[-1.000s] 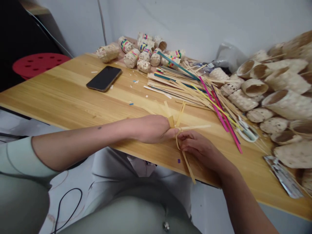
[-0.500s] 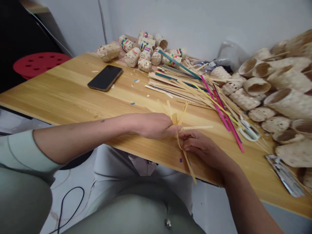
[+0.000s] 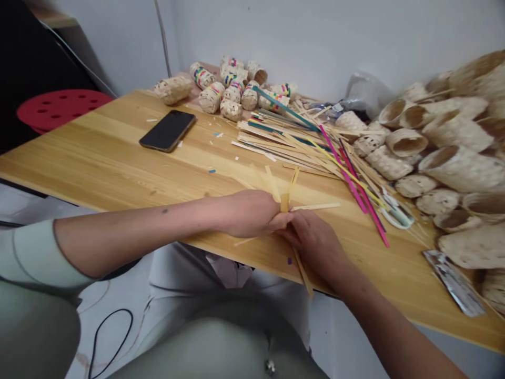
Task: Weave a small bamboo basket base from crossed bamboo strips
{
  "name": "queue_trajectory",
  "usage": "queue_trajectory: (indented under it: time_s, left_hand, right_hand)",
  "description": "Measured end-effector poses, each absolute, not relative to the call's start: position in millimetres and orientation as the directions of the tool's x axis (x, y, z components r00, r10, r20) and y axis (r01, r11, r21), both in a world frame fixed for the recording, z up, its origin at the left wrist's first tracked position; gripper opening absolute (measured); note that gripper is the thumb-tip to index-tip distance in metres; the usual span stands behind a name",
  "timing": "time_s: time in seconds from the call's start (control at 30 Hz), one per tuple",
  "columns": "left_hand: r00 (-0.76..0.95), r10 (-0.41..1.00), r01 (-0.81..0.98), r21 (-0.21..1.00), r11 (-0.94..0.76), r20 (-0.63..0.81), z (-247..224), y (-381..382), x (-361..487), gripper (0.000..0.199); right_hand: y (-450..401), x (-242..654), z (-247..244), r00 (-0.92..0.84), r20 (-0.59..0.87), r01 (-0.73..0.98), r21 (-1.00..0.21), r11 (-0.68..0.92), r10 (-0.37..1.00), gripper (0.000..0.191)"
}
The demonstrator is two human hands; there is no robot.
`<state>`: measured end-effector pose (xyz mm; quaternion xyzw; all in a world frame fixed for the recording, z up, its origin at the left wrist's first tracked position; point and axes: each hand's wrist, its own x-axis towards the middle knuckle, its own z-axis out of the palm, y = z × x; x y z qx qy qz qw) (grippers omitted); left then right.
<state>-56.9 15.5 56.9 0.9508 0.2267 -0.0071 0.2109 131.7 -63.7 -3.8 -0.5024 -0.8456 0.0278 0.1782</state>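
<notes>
Close to the table's front edge, my left hand (image 3: 256, 213) is closed on a small bundle of pale bamboo strips (image 3: 284, 202). Their loose ends fan out beyond the fingers, away from me and to the right. My right hand (image 3: 311, 231) meets the left at the same spot, its fingers closed together on the strips. One long strip (image 3: 302, 271) hangs from under the right hand toward the table edge. The crossing of the strips lies hidden beneath both hands.
Loose strips (image 3: 284, 145), some coloured, lie behind my hands. Woven cylinders (image 3: 232, 92) with coloured bands stand at the back; plain woven tubes (image 3: 457, 163) are piled on the right. A phone (image 3: 168, 130) lies at left, scissors (image 3: 396, 210) and a silvery packet (image 3: 453, 281) at right.
My right hand has moved left and closed in against the left hand, covering the strip loop that showed between its fingers. The left hand has stayed nearly in place.
</notes>
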Motion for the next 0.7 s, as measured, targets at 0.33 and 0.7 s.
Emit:
queue_trajectory:
  time_s: [0.33, 0.7]
  left_hand:
    - [0.957, 0.276, 0.247, 0.246, -0.937, 0.092, 12, 19, -68, 0.028]
    - [0.981, 0.133, 0.13, 0.032, -0.991, 0.142, 9, 34, -57, 0.015]
  right_hand:
    - [-76, 118, -3, -0.382, 0.345, 0.905, -0.047, 0.422, 0.857, 0.015]
    - [-79, 126, -10, -0.379, 0.301, 0.905, -0.078, 0.419, 0.875, 0.023]
